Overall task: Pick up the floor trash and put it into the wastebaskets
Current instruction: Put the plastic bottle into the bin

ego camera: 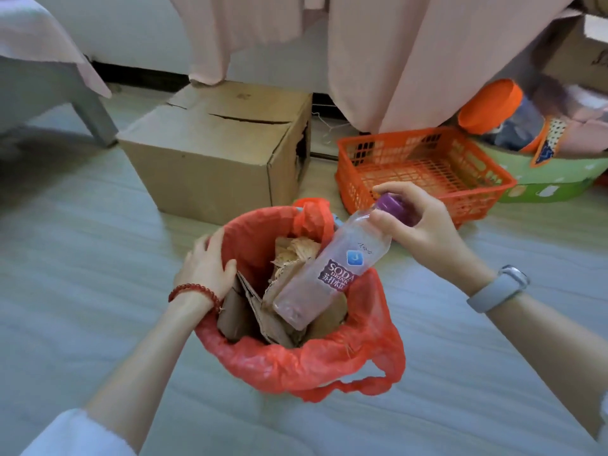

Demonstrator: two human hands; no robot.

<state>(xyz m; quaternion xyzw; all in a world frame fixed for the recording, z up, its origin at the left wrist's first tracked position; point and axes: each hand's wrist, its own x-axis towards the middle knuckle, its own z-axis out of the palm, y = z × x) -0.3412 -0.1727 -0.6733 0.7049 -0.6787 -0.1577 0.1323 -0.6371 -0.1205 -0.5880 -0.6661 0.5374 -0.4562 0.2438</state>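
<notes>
The right hand [424,225] grips a bottle [332,271] by its neck — thumb and curled fingers close around the purple cap [393,205], with the index finger arched over the top. The bottle is clear plastic with a purple "SODA" label, tilted with the cap up and to the right. Its base is down inside the bin [296,353], resting on the trash already there. A grey band [496,289] sits on that wrist.

The left hand [207,264] holds the bin's left rim: the fingers lie over the outside of the red bag [368,350] and the thumb hooks inside the edge. A red bead bracelet [192,291] circles that wrist.

The bin stands on the pale floor [82,258], lined with the red bag, whose handles spill over the rim at the back and the front right. Inside are torn pieces of brown cardboard [256,311] and crumpled paper, packed against the left and back walls; the bottle lies across them toward the right side.

Behind the bin, a cardboard box [210,153] sits on the floor, flaps closed. To its right is 1 orange basket [424,166] — just behind the right hand — and a green tub [556,179] beyond it holds cloth items. Pink fabric [411,60] hangs down at the back.
</notes>
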